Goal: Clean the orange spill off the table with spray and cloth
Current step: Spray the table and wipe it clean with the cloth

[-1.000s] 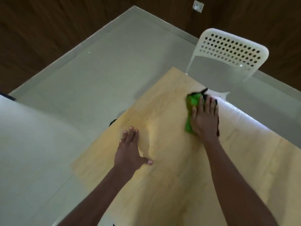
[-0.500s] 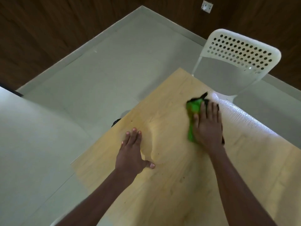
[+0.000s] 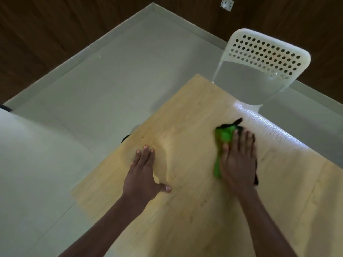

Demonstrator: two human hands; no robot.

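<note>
Two bare hands rest on the pale wooden table (image 3: 185, 219). The right hand (image 3: 238, 164) lies flat, fingers straight and close together, pressing down on the bright green cloth with black edging (image 3: 223, 136), which sits bunched on the tabletop toward the far edge; green fabric shows past the fingertips and along the thumb side, while a black strip shows at the hand's right side and a black corner sticks up at the far end. The left hand (image 3: 143, 171) is spread palm-down on the bare wood, fingers relaxed and thumb splayed out, holding nothing, well apart from the cloth. Beyond the table's far edge stands a white plastic chair with a perforated backrest (image 3: 267, 54).
</note>
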